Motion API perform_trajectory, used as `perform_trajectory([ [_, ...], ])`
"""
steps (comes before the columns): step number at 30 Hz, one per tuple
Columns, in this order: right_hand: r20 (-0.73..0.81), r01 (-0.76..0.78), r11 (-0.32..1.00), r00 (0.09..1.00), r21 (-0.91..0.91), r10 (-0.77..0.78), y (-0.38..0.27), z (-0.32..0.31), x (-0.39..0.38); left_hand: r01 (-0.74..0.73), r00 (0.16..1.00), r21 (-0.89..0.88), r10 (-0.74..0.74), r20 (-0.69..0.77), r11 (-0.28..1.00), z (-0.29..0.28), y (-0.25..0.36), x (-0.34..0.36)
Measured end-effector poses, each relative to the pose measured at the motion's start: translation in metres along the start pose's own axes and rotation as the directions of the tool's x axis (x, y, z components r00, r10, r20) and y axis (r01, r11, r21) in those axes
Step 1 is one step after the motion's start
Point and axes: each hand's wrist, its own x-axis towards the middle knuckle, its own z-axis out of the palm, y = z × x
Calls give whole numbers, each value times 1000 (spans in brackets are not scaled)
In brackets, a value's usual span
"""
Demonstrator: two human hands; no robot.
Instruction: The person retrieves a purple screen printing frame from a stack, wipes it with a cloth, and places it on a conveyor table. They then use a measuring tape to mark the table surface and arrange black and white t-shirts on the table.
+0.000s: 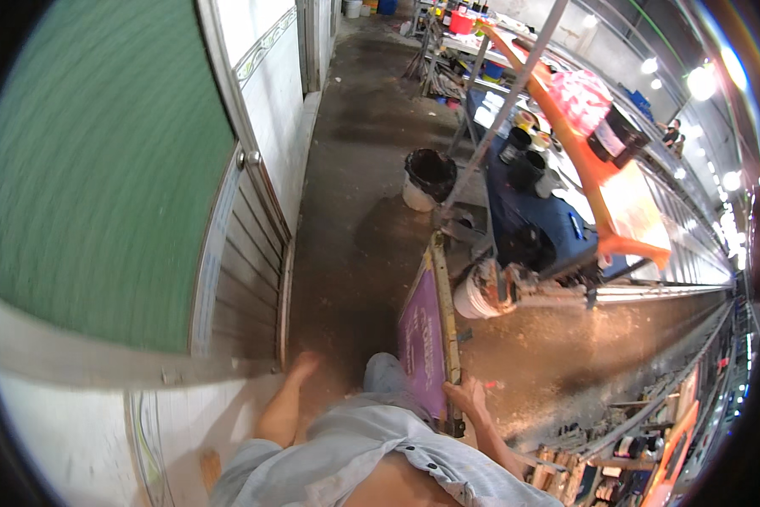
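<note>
My right hand (464, 397) is closed round the near end of a screen printing frame (427, 334), which stands on its edge at my right side. The frame has a purple panel with pale lettering and a worn, yellowish, stained border. Its far end reaches forward, close to the table legs. On the other side, my left hand (305, 366) hangs low beside the door, apart from it. That hand is smeared and its fingers do not show clearly.
A door with a green panel (101, 186) runs along my left. Ahead lies a concrete walkway (346, 160). A dark-lined bucket (429, 179) and a white bucket (480, 296) stand by a cluttered worktable with an orange edge (595, 182). Far right is another person (672, 135).
</note>
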Motion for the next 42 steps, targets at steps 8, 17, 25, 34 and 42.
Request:
perform_trajectory([
  [8, -35, 172, 985, 984, -32, -174, -145, -83, 287, 59, 984, -320, -109, -141, 945, -90, 169, 200],
  [17, 97, 185, 978, 980, -96, -176, -348, -195, 545, 579, 780, -257, -618, -102, 774, -141, 265, 283],
  [25, 58, 127, 981, 991, -148, -119, -527, -260, 780, 420, 907, -41, -417, 64, 906, -234, 365, 554],
  [34, 32, 56, 998, 998, 8, -56, -700, -349, 1009, 44, 996, -103, -51, -70, 994, -431, 738, 966],
  [42, 50, -24, 932, 999, 361, 6, -818, -391, 1298, 183, 980, -231, -195, -33, 956, -463, 967, 1159],
])
